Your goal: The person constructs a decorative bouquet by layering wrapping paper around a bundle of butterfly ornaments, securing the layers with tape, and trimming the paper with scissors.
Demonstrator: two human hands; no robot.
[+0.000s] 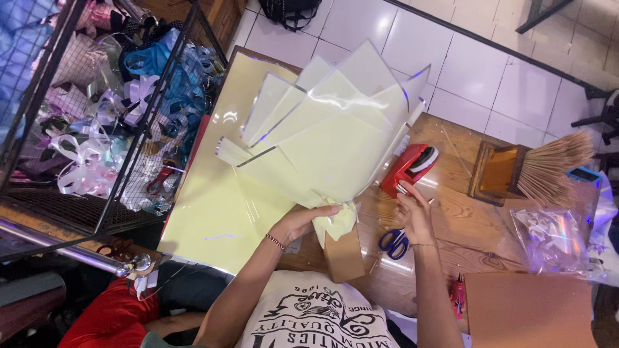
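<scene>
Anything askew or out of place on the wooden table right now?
The wooden box of thin wooden sticks lies tipped on its side, sticks fanning toward the table's edge. Otherwise nothing stands out: the left hand grips the pale yellow paper bouquet wrap, and the right hand reaches the red tape dispenser.

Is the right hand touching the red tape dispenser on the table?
Touching. In the head view the right hand has its fingertips against the near lower edge of the red tape dispenser, with no gap showing between them.

Florist or gift-wrap workshop: ribbon-filled wire rack (109, 122), wrapping sheets (213, 212), tape dispenser (409, 169), stick box (500, 171), wooden worktable (471, 225).
</scene>
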